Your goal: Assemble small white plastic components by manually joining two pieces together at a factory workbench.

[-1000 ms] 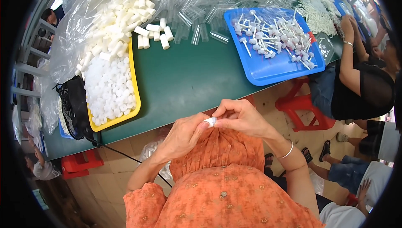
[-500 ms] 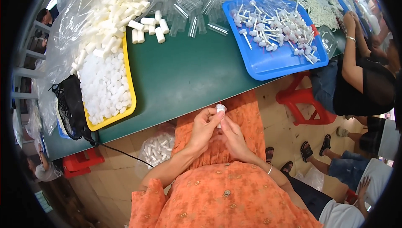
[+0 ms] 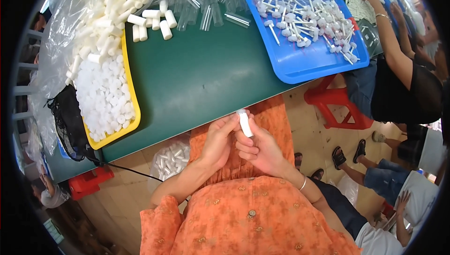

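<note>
Currently, I have left hand (image 3: 218,142) and right hand (image 3: 262,149) clamped on one white cylinder (image 3: 245,125), seemingly unfinished; cream cylinders (image 3: 165,30) and clear tubes (image 3: 206,18) on the desk (image 3: 187,79) look unused.

Right hand (image 3: 263,149) curled, left hand (image 3: 218,141) alongside

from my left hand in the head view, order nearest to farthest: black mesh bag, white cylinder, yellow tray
1. White cylinder: between left hand and right hand.
2. Yellow tray: on the table, to the left.
3. Black mesh bag: farther left, beyond the tray.
</note>
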Tool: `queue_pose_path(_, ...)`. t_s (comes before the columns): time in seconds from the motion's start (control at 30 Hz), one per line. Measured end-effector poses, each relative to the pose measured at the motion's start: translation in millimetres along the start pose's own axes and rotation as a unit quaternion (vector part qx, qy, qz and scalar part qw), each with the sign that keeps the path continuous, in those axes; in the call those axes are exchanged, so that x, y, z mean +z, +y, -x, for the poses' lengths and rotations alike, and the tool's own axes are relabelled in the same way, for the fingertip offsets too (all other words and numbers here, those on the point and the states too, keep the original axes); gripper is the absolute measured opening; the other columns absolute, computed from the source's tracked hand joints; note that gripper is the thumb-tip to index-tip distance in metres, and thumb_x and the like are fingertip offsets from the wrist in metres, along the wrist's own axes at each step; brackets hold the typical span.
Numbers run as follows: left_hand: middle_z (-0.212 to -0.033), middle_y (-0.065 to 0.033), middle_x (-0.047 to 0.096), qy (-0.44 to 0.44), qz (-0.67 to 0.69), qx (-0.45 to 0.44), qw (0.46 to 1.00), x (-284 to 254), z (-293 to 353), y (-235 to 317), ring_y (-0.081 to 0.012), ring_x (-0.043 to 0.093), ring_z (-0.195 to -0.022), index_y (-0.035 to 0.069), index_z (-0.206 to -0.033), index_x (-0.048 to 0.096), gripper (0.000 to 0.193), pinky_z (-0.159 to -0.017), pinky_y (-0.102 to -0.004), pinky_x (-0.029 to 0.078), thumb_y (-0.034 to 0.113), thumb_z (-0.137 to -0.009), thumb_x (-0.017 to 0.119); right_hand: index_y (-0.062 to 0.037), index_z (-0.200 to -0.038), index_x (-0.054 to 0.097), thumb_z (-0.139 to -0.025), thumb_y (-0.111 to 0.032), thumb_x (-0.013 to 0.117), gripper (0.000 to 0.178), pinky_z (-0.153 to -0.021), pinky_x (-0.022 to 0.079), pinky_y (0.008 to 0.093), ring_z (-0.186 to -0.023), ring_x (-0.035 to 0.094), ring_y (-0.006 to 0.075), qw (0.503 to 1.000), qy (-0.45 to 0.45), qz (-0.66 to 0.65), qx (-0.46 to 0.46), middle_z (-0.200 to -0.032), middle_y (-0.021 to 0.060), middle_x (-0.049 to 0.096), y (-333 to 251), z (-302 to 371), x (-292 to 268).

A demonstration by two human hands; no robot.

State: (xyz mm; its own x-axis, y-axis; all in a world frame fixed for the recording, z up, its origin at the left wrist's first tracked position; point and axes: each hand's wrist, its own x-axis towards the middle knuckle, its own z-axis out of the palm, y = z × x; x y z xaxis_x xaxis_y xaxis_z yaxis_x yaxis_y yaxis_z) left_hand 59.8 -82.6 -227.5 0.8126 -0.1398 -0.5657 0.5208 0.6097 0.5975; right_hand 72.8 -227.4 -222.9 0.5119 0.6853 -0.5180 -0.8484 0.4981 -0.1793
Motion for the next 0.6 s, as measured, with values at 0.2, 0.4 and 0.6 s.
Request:
queue_pose_path(0.2, -0.113, -0.011, 0.065, 0.003, 0.026, -0.038, 0.999, 1.1, -3.1, 6.6, -0.0192, 0.06, -0.11, -0.003, -0.116, 0.061, 0.031, -0.098, -0.0328, 0.046, 0.022, -0.101, 0.051, -0.0107, -0.103, 0.051, -0.107, -0.04, 0.033, 0.035, -0.045, 0.022, 0.0208, -0.052, 0.026, 0.0049, 0.996, 0.004, -0.088, 0.031, -0.066, -0.0058, 0.034, -2.9, -0.5, 11.6)
queue_pose_path(0.4, -0.117, -0.0129, 0.065, -0.016, 0.042, -0.049, 0.998, 7.0, 0.2, 12.0, -0.0196, 0.06, -0.109, -0.003, -0.118, 0.061, 0.033, -0.098, -0.0324, 0.046, 0.024, -0.101, 0.053, -0.0129, -0.097, 0.046, -0.107, -0.04, 0.033, 0.032, -0.044, 0.023, 0.0215, -0.052, 0.026, 0.0052, 0.995, -0.019, -0.093, -0.017, -0.067, -0.0055, 0.035, 5.1, -3.9, 13.9)
queue_pose_path(0.6, -0.111, -0.0082, 0.067, 0.011, 0.003, 0.013, 1.0, -1.6, 1.9, 0.6, -0.0131, 0.061, -0.096, -0.002, -0.113, 0.064, 0.032, -0.088, -0.0294, 0.049, 0.027, -0.101, 0.054, -0.0152, -0.097, 0.045, -0.107, -0.04, 0.033, 0.029, -0.045, 0.023, 0.0221, -0.051, 0.027, 0.0056, 0.995, 0.034, 0.089, -0.037, -0.067, -0.0054, 0.036, 10.7, -3.9, 3.2)
